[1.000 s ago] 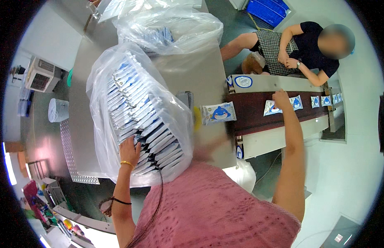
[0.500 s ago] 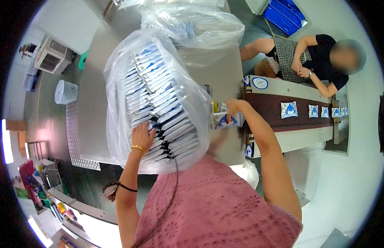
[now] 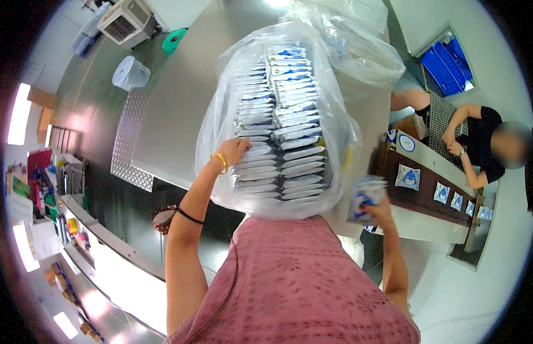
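A large clear plastic bag (image 3: 344,143) lies open on the metal table, holding two rows of small white and blue packets (image 3: 301,137) packed on edge. My left hand (image 3: 235,152), a yellow bangle at its wrist, reaches into the bag. Its fingers lie out over the left row, touching the packets there. To the right of the bag, my right hand (image 3: 381,211) grips a white and blue packet (image 3: 362,200), blurred by motion; whether it is one packet or a few stacked, I cannot tell.
On the right, a brown conveyor belt (image 3: 424,182) carries several more packets in a line. Beside it sits a person (image 3: 455,132) with hands together. A second clear bag (image 3: 364,43) lies at the table's far end. Floor left holds a lined bin (image 3: 130,73) and an air cooler (image 3: 126,23).
My right hand has lifted the packet off the table beside the belt and drawn it nearer to me. My left hand stays at the packed rows. The whole view has turned.
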A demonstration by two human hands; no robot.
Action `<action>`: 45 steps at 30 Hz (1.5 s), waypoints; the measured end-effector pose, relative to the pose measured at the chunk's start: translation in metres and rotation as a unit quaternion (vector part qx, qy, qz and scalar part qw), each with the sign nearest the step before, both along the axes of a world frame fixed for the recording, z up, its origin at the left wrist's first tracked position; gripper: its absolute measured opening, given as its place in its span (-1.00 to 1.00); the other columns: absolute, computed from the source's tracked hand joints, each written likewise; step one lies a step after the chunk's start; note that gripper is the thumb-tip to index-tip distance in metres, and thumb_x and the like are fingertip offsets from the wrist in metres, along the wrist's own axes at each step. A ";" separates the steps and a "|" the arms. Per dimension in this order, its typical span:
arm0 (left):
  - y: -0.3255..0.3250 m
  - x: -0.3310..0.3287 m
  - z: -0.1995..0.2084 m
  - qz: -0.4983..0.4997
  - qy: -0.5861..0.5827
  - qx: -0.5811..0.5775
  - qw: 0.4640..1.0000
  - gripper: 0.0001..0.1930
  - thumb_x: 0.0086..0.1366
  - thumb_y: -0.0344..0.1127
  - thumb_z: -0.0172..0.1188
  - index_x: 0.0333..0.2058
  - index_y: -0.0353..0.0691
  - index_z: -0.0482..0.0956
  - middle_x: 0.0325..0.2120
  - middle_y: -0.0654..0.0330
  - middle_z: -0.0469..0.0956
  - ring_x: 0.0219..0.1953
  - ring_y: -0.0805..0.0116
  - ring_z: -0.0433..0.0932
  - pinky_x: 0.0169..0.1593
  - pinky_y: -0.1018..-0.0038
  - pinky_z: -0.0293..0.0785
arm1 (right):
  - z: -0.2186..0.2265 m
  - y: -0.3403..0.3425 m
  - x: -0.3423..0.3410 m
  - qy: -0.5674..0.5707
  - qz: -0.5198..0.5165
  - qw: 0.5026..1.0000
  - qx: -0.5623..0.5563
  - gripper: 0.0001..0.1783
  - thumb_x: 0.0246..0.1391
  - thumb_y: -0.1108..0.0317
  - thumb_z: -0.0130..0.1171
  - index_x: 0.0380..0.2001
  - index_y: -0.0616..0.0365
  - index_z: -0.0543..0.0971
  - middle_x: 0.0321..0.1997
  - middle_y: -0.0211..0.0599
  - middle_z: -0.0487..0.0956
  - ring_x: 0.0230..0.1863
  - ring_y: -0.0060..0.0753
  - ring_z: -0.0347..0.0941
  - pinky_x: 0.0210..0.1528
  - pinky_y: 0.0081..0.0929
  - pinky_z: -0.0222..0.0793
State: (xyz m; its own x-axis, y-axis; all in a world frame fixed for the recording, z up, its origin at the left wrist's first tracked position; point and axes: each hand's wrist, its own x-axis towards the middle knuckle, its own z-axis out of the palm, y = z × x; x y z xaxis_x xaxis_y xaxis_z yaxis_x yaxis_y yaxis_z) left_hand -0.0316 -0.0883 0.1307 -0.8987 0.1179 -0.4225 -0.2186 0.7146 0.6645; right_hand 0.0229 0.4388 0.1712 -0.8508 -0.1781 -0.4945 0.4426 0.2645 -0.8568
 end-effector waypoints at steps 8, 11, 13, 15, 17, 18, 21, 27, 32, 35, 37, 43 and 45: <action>0.001 -0.013 -0.010 0.240 -0.071 0.255 0.934 -0.46 0.39 0.02 -0.25 0.05 -0.36 0.34 -0.36 0.03 0.64 -0.28 0.20 0.59 -0.11 0.39 0.47 | 0.106 -0.213 -0.124 0.274 0.232 0.933 0.010 0.04 -0.41 0.19 0.51 0.15 0.32 0.19 0.05 0.00 0.40 0.09 -0.05 0.33 0.18 -0.26 0.19; -0.011 -0.009 -0.040 0.250 0.024 0.181 0.951 -0.40 0.36 0.17 -0.26 0.14 -0.18 0.29 0.05 0.13 0.45 -0.09 0.21 0.53 0.00 0.33 0.39 | 0.091 -0.328 -0.151 0.345 0.254 0.904 0.005 0.14 -0.46 0.15 0.48 0.18 0.41 0.10 0.11 0.23 0.32 0.16 0.16 0.26 0.24 -0.21 0.13; -0.005 -0.008 -0.022 0.430 0.011 0.272 0.861 -0.40 0.38 0.14 -0.26 0.19 -0.18 0.25 0.17 0.16 0.33 0.05 0.17 0.44 0.09 0.28 0.31 | 0.052 -0.362 -0.165 0.375 0.321 0.857 0.150 0.09 -0.45 0.15 0.45 0.17 0.36 0.14 0.02 0.20 0.36 0.04 0.12 0.33 0.16 -0.18 0.20; -0.018 -0.009 -0.021 0.530 0.102 0.284 0.793 -0.40 0.40 0.11 -0.28 0.24 -0.18 0.20 0.24 0.17 0.24 0.18 0.14 0.32 0.20 0.26 0.20 | 0.000 -0.370 -0.166 0.406 0.415 0.764 0.284 0.08 -0.46 0.14 0.45 0.17 0.34 0.18 -0.01 0.15 0.37 0.02 0.07 0.31 0.14 -0.18 0.20; -0.022 -0.008 -0.024 0.522 0.155 0.350 0.763 -0.39 0.41 0.07 -0.29 0.26 -0.21 0.16 0.26 0.16 0.19 0.27 0.15 0.19 0.27 0.26 0.07 | -0.021 -0.364 -0.151 0.466 0.470 0.680 0.316 0.06 -0.35 0.04 0.41 0.20 0.34 0.17 0.01 0.09 0.36 0.08 0.06 0.25 0.17 -0.15 0.14; -0.024 -0.008 -0.025 0.515 0.181 0.382 0.746 -0.39 0.41 0.06 -0.30 0.27 -0.23 0.13 0.27 0.15 0.17 0.31 0.16 0.13 0.31 0.26 0.00 | -0.022 -0.364 -0.146 0.480 0.459 0.693 0.281 0.05 -0.30 -0.02 0.37 0.20 0.35 0.17 0.03 0.10 0.35 0.09 0.08 0.25 0.19 -0.14 0.13; -0.001 -0.031 0.014 0.438 0.133 0.378 0.805 -0.44 0.42 0.01 -0.29 0.20 -0.29 0.25 0.23 0.03 0.23 0.30 0.12 0.13 0.33 0.24 -0.02 | -0.020 -0.346 -0.135 0.520 0.439 0.690 0.249 0.06 -0.13 -0.26 0.18 0.19 0.44 0.19 0.17 0.25 0.26 0.22 0.19 0.15 0.30 -0.04 -0.03; 0.053 -0.034 0.036 0.068 0.159 -0.218 0.961 -0.51 0.38 -0.05 -0.19 0.08 -0.30 0.39 0.19 0.04 0.29 0.32 0.07 0.09 0.34 0.17 -0.08 | -0.016 -0.328 -0.107 0.525 0.433 0.676 0.282 0.12 -0.17 -0.30 0.19 0.16 0.54 0.20 0.28 0.34 0.13 0.36 0.21 -0.05 0.39 0.01 -0.26; 0.061 -0.039 0.029 -0.056 0.239 -0.451 0.858 -0.54 0.32 -0.01 -0.09 0.08 -0.11 0.43 0.17 0.05 0.32 0.37 0.09 -0.05 0.35 0.10 -0.16 | 0.008 -0.292 -0.082 0.498 0.406 0.714 0.279 -0.02 -0.15 -0.16 0.26 0.13 0.44 0.25 0.24 0.21 0.21 0.31 0.14 0.06 0.33 -0.03 -0.05; 0.058 -0.043 0.019 -0.018 0.234 -0.336 0.912 -0.57 0.28 -0.05 -0.03 0.10 0.01 0.43 0.06 0.09 0.41 0.24 0.09 0.20 0.34 0.11 -0.11 | 0.033 -0.257 -0.059 0.482 0.410 0.738 0.234 -0.15 -0.15 -0.05 0.30 0.08 0.37 0.32 0.21 0.14 0.25 0.27 0.09 0.13 0.29 -0.05 0.01; 0.055 -0.041 0.016 -0.006 0.234 -0.280 0.931 -0.58 0.29 -0.08 -0.03 0.11 0.05 0.41 0.00 0.12 0.45 0.14 0.11 0.30 0.34 0.10 -0.10 | 0.043 -0.227 -0.043 0.500 0.364 0.771 0.151 -0.24 -0.12 0.01 0.29 0.06 0.30 0.35 0.20 0.09 0.26 0.22 0.09 0.18 0.24 -0.08 0.09; 0.056 -0.034 0.005 -0.071 0.282 -0.413 0.863 -0.57 0.34 -0.15 -0.11 0.14 -0.14 0.35 0.05 0.09 0.42 0.17 0.13 0.30 0.33 0.01 -0.11 | 0.097 -0.126 -0.025 0.455 0.172 0.861 0.146 -0.47 -0.07 0.26 0.27 -0.01 0.18 0.40 0.13 -0.08 0.35 0.13 0.02 0.27 0.18 -0.13 0.17; 0.053 -0.036 -0.004 -0.081 0.305 -0.395 0.863 -0.58 0.35 -0.17 -0.13 0.12 -0.21 0.34 0.07 0.06 0.40 0.17 0.10 0.29 0.32 0.04 -0.06 | 0.096 -0.090 -0.027 0.465 0.090 0.858 0.198 -0.52 -0.08 0.30 0.26 -0.04 0.15 0.43 0.07 -0.12 0.40 0.10 -0.01 0.30 0.16 -0.17 0.20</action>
State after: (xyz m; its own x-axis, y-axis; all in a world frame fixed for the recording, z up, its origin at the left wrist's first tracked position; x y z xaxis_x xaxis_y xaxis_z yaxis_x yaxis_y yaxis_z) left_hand -0.0676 -0.0356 0.1266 -0.9808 0.1554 0.1178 0.1457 0.9855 -0.0871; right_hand -0.0042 0.3483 0.2675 -0.8867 -0.3231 0.3307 -0.4623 0.6086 -0.6449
